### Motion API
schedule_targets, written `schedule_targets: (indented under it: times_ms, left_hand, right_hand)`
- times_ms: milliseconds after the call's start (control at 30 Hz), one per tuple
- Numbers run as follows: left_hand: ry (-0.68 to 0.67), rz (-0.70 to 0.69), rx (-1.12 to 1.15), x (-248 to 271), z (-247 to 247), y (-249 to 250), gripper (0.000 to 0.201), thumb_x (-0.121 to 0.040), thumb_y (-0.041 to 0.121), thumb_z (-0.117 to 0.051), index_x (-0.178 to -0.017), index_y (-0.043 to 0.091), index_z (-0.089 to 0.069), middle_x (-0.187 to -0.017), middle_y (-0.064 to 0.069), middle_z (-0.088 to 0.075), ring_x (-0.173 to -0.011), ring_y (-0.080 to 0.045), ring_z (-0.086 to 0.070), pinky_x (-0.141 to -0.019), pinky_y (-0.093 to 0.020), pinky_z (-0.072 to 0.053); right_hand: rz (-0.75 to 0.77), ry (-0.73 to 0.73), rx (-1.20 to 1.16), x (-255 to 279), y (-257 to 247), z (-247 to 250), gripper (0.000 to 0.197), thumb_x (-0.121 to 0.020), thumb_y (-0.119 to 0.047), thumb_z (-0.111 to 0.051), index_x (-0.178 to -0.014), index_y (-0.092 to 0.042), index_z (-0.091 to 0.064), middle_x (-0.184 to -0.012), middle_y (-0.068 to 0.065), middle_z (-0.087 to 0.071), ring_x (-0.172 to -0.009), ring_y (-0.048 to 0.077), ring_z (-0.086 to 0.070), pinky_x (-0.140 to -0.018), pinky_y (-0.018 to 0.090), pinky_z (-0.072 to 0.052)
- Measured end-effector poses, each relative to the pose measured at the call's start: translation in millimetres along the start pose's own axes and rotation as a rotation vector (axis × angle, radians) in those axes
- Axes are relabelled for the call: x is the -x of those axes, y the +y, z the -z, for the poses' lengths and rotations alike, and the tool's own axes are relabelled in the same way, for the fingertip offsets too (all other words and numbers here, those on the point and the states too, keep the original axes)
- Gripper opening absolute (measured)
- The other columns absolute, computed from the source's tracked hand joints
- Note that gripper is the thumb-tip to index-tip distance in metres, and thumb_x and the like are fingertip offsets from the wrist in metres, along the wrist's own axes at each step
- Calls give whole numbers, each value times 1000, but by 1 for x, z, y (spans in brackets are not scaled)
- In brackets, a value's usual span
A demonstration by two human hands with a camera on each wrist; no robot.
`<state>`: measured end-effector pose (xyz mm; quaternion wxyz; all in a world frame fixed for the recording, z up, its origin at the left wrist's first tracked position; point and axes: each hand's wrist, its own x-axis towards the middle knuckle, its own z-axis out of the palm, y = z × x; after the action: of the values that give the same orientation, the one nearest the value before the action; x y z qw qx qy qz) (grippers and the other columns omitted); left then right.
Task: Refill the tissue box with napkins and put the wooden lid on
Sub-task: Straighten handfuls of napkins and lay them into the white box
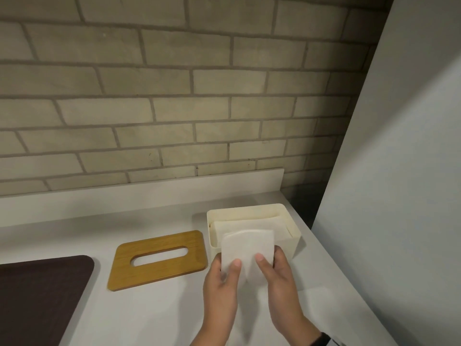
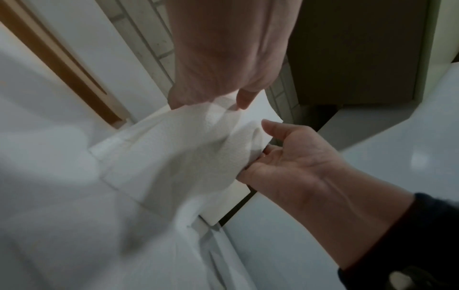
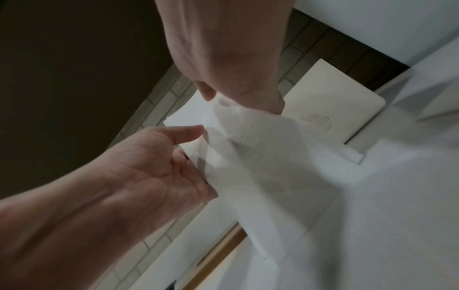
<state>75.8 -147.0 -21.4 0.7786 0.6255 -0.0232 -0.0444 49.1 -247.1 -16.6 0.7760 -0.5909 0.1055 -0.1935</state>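
Note:
A cream tissue box (image 1: 291, 221) stands open on the white counter, with napkins lying inside it. Just in front of it I hold one folded white napkin (image 1: 245, 248) upright between both hands. My left hand (image 1: 225, 264) pinches its left side, thumb on the near face. My right hand (image 1: 269, 257) pinches the right side the same way. The napkin's top edge overlaps the box's front rim. The wooden lid (image 1: 158, 259), with its oval slot, lies flat to the left of the box. In the wrist views the napkin (image 2: 186, 147) (image 3: 261, 147) spans between the two hands.
A dark brown mat (image 1: 37, 295) lies at the counter's left. A brick wall with a low white backsplash (image 1: 149, 196) runs behind. A tall grey panel (image 1: 399, 196) closes in the right side, close to the box.

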Motion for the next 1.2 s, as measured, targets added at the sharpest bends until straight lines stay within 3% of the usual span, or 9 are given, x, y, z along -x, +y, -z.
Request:
schedule_targets:
  times_ms: [100,200,267,333,500,667,967,1067,1200]
  left_hand:
    - [-42,-67,31,-3,0,8,27,-82,28,-69,-108,26,-63,-103,2,-73,-97,-17,-69,-84,-39,-57]
    - [-47,-65,26,-8,3,7,46,-70,37,-75,-112,24,-61,-105,2,-73,-99,-17,-69,-85,-40,-56]
    - [-12,-23,4,-6,4,1,27,-78,24,-74,-104,24,-65,-98,3,-75,-96,-19,-70,-83,-40,-57]
    - [15,1,-4,-4,4,0,14,-84,16,-67,-96,24,-68,-91,5,-76,-93,-19,-70,-77,-33,-56]
    - [-55,-40,122,-5,8,17,18,-88,9,-59,-102,16,-68,-94,1,-76,-86,-13,-72,-67,-23,-55]
    - [-51,3,153,-7,7,14,16,-87,8,-60,-100,14,-68,-95,-5,-76,-90,-21,-72,-71,-27,-56]
    - [21,67,307,-19,9,37,17,-90,13,-57,-104,11,-68,-99,-9,-75,-90,-22,-71,-77,-35,-53]
    - [63,14,187,-40,10,49,23,-86,10,-63,-108,17,-64,-100,-3,-73,-84,-19,-69,-72,-29,-53]
    - [92,23,-128,-77,2,49,42,-81,3,-68,-111,25,-48,-108,-5,-66,-92,-25,-66,-80,-48,-58]
  right_hand:
    - [26,-48,-64,-2,-7,-2,25,-91,-14,-53,-113,-26,-57,-106,-5,-71,-99,12,-67,-79,26,-54]
    - [30,-63,-116,-2,-4,0,49,-72,-54,-69,-111,-28,-59,-112,-2,-68,-105,14,-65,-87,31,-53]
    - [-15,-26,-116,-1,6,3,76,-52,-70,-74,-111,-23,-59,-114,2,-67,-109,19,-62,-91,35,-49]
    - [-34,-27,-113,-1,12,4,84,-49,-72,-73,-113,-20,-57,-114,2,-67,-109,19,-62,-87,32,-49]
    - [0,-84,-69,-3,6,8,43,-85,-47,-59,-122,-26,-53,-117,-5,-65,-111,13,-61,-84,26,-54]
    - [-93,-207,-107,8,19,0,66,-69,-61,-64,-128,-37,-49,-124,-10,-64,-115,8,-60,-84,21,-53]
    - [-125,-227,560,-27,-9,27,33,-77,6,-67,-96,-20,-61,-93,-4,-71,-89,19,-66,-71,14,-51]
    - [-64,-126,588,-54,-57,42,35,-77,3,-70,-103,-18,-58,-89,-1,-66,-78,14,-64,-63,14,-50]
    - [-21,-76,776,-106,-94,48,55,-79,-4,-71,-123,-25,-46,-106,0,-59,-87,11,-59,-62,16,-48]
